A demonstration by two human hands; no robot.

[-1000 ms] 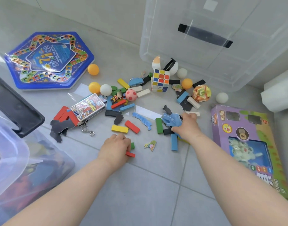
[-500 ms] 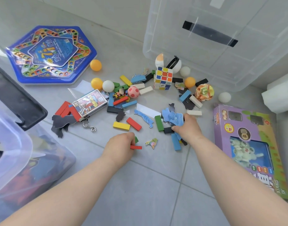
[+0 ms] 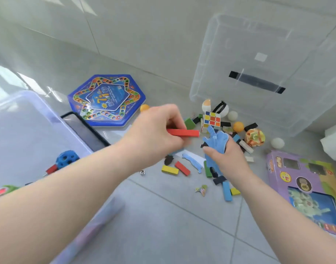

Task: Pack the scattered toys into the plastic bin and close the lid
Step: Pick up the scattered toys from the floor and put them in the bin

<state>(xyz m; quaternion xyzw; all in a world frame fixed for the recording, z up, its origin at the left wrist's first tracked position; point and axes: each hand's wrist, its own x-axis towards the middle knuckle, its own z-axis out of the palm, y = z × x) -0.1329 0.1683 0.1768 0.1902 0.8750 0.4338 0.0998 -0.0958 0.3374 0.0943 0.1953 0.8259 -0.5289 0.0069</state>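
Note:
My left hand [image 3: 155, 134] is raised above the floor, shut on a red block [image 3: 184, 133] and a green block [image 3: 189, 123]. My right hand [image 3: 223, 155] grips several light-blue flat puzzle pieces [image 3: 217, 140] that stick up from the fingers. Loose toys lie on the grey tiles beneath: a yellow block [image 3: 170, 170], a red block [image 3: 182, 168], a blue block [image 3: 226, 191] and a colour cube [image 3: 212, 119]. The plastic bin [image 3: 20, 130] stands at the left, with a blue holed ball [image 3: 66, 159] inside it.
A clear lid or tub [image 3: 258, 73] leans at the back right. A blue hexagonal game board [image 3: 106, 100] lies behind my left hand. A purple toy box [image 3: 306, 180] lies at the right. Small balls [image 3: 277, 143] and a black-rimmed panel [image 3: 85, 130] are nearby.
Both hands have lifted off the floor, the left with the red and green blocks, the right with the blue pieces. The view has swung left, bringing the bin into sight.

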